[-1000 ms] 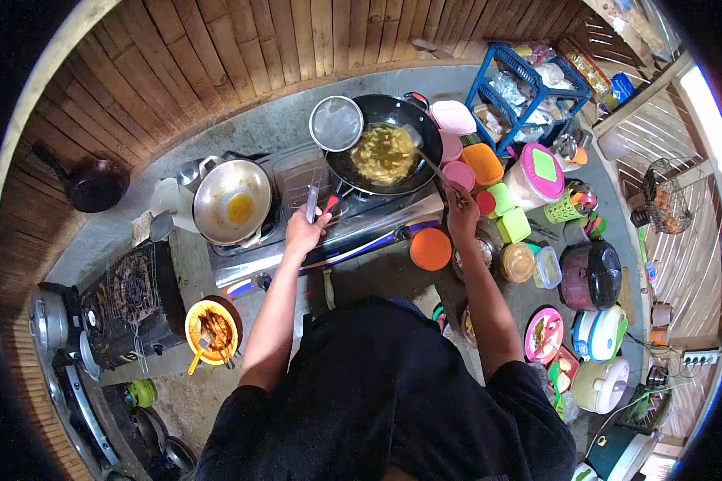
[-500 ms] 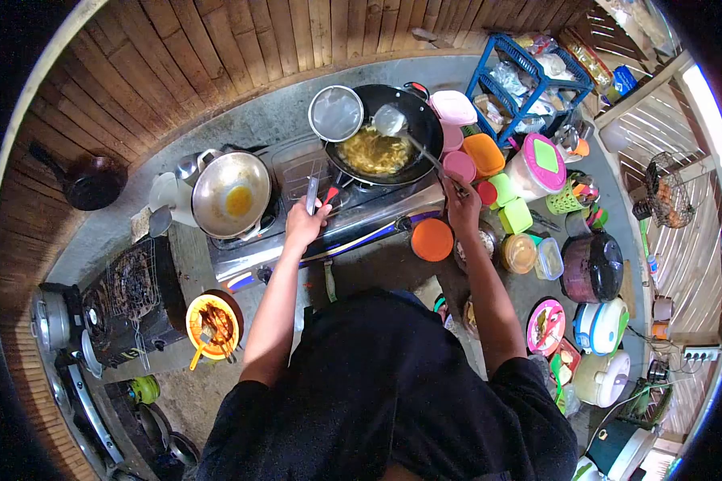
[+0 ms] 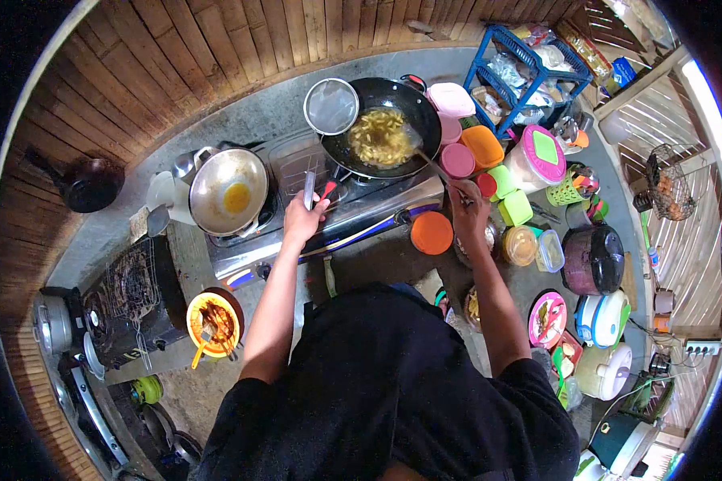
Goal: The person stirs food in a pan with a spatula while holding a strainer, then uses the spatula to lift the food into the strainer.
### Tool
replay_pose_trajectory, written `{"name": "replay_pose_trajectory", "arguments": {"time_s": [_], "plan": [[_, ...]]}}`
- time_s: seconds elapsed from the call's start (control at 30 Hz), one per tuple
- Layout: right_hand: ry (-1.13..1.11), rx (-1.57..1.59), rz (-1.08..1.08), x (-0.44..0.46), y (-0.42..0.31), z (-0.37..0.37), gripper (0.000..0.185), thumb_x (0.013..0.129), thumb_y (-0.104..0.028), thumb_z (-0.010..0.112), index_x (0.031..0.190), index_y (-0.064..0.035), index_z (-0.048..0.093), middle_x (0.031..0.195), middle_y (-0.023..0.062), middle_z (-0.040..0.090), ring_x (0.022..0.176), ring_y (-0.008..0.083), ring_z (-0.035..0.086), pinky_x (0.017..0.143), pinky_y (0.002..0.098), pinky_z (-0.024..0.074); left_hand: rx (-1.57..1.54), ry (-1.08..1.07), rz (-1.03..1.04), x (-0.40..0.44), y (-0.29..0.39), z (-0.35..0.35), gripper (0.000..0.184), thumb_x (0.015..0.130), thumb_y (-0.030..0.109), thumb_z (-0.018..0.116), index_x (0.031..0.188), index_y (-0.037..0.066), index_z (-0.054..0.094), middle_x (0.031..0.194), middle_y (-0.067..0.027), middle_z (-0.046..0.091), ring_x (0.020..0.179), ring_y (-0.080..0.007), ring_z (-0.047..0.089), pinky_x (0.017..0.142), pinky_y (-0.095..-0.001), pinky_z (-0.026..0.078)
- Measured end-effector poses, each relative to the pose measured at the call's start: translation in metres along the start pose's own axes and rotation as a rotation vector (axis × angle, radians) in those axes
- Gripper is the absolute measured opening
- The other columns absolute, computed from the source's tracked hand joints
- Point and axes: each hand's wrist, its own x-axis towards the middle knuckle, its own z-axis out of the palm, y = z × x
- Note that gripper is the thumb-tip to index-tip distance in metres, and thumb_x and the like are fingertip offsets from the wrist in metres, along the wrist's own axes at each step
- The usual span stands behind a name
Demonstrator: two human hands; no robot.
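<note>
My left hand [image 3: 303, 220] is closed on the handle of a round mesh strainer [image 3: 331, 107], whose basket overlaps the left rim of a black wok [image 3: 362, 157]. The red wok handle [image 3: 330, 189] sits right beside these fingers. Pale pieces of food [image 3: 382, 138] lie in bubbling oil in the wok. In my right hand [image 3: 468, 204] is the handle of a metal ladle [image 3: 435, 166], its bowl down in the oil at the food's right side and hard to make out.
A pale pan [image 3: 229, 191] with a little yellow oil stands on the left burner. Colourful containers [image 3: 482, 149] crowd the wok's right side, near a blue rack [image 3: 506, 90]. An orange lid [image 3: 431, 232] lies below. An orange bowl [image 3: 215, 324] with red sauce is at lower left.
The ladle bowl has dropped from above the food back into the oil on the right side. My left hand has stayed on the strainer handle, nearly still.
</note>
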Motion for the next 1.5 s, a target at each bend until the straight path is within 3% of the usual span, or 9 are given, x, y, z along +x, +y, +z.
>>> {"name": "replay_pose_trajectory", "arguments": {"time_s": [0.07, 0.13, 0.27, 0.53, 0.87, 0.93, 1.23, 1.37, 1.5], "plan": [[0.017, 0.095, 0.065, -0.006, -0.005, 0.008, 0.019, 0.095, -0.015, 0.065, 0.109, -0.0045, 0.069, 0.093, 0.0108, 0.070, 0.085, 0.0182, 0.066, 0.074, 0.0295, 0.0512, -0.001, 0.003, 0.008, -0.001, 0.002, -0.001, 0.026, 0.085, 0.022, 0.076, 0.095, 0.006, 0.058, 0.074, -0.0083, 0.070, 0.061, -0.0170, 0.070, 0.058, -0.0335, 0.052], [-0.046, 0.515, 0.372, -0.012, -0.009, 0.014, 0.020, 0.097, -0.015, 0.063, 0.110, -0.0013, 0.067, 0.091, 0.0051, 0.068, 0.082, 0.0105, 0.061, 0.071, 0.0250, 0.0487, 0.001, 0.003, 0.015, -0.003, 0.005, -0.001, 0.026, 0.085, 0.022, 0.076, 0.095, 0.006, 0.058, 0.075, -0.0081, 0.070, 0.061, -0.0168, 0.069, 0.058, -0.0332, 0.052], [-0.041, 0.615, 0.378, -0.007, -0.003, 0.026, 0.021, 0.098, -0.014, 0.061, 0.110, 0.0011, 0.066, 0.093, 0.0040, 0.068, 0.085, 0.0096, 0.061, 0.074, 0.0240, 0.0487, 0.001, 0.004, -0.001, -0.001, 0.003, -0.001, 0.027, 0.085, 0.022, 0.076, 0.095, 0.005, 0.058, 0.075, -0.0078, 0.070, 0.060, -0.0163, 0.069, 0.057, -0.0327, 0.052], [0.079, 0.268, 0.045, 0.022, 0.016, 0.028, 0.018, 0.096, -0.012, 0.063, 0.110, -0.0025, 0.067, 0.098, 0.0088, 0.071, 0.089, 0.0166, 0.066, 0.077, 0.0298, 0.0511, -0.015, 0.001, 0.010, -0.002, 0.002, -0.001, 0.027, 0.085, 0.021, 0.076, 0.096, 0.005, 0.058, 0.075, -0.0085, 0.070, 0.060, -0.0167, 0.069, 0.057, -0.0324, 0.051], [0.049, 0.031, 0.132, 0.020, 0.017, 0.037, 0.024, 0.094, -0.022, 0.067, 0.111, -0.0044, 0.068, 0.089, 0.0085, 0.071, 0.076, 0.0145, 0.063, 0.068, 0.0286, 0.0499, 0.017, 0.000, -0.032, 0.002, -0.002, 0.001, 0.029, 0.084, 0.024, 0.077, 0.098, 0.006, 0.059, 0.077, -0.0089, 0.070, 0.060, -0.0176, 0.069, 0.059, -0.0343, 0.052], [0.000, 0.441, 0.373, 0.015, 0.018, 0.046, 0.026, 0.096, -0.026, 0.065, 0.109, -0.0040, 0.069, 0.088, 0.0045, 0.071, 0.070, 0.0090, 0.058, 0.061, 0.0243, 0.0459, 0.016, -0.004, -0.026, 0.003, -0.003, 0.001, 0.029, 0.084, 0.024, 0.077, 0.098, 0.006, 0.059, 0.077, -0.0089, 0.070, 0.060, -0.0176, 0.069, 0.059, -0.0346, 0.052], [-0.093, 0.783, 0.584, 0.006, -0.015, 0.048, 0.030, 0.097, -0.026, 0.064, 0.117, -0.0036, 0.064, 0.095, 0.0032, 0.072, 0.065, 0.0033, 0.051, 0.049, 0.0200, 0.0404, 0.011, 0.008, -0.025, 0.000, 0.001, 0.000, 0.029, 0.084, 0.023, 0.077, 0.097, 0.005, 0.059, 0.073, -0.0078, 0.067, 0.060, -0.0172, 0.068, 0.059, -0.0342, 0.051], [-0.142, 0.760, 0.504, 0.001, -0.018, 0.040, 0.026, 0.097, -0.022, 0.063, 0.115, -0.0036, 0.065, 0.098, 0.0033, 0.071, 0.069, 0.0047, 0.054, 0.054, 0.0208, 0.0426, 0.016, 0.007, -0.014, -0.001, 0.003, 0.000, 0.027, 0.085, 0.023, 0.077, 0.095, 0.005, 0.059, 0.071, -0.0069, 0.067, 0.058, -0.0164, 0.067, 0.058, -0.0339, 0.051], [-0.151, 0.431, 0.156, -0.007, -0.022, 0.030, 0.019, 0.095, -0.013, 0.065, 0.111, -0.0038, 0.068, 0.098, 0.0083, 0.070, 0.080, 0.0125, 0.062, 0.068, 0.0266, 0.0501, 0.007, 0.009, -0.015, 0.000, 0.002, 0.001, 0.027, 0.085, 0.022, 0.077, 0.095, 0.004, 0.059, 0.072, -0.0070, 0.067, 0.058, -0.0161, 0.067, 0.058, -0.0335, 0.051]]}}
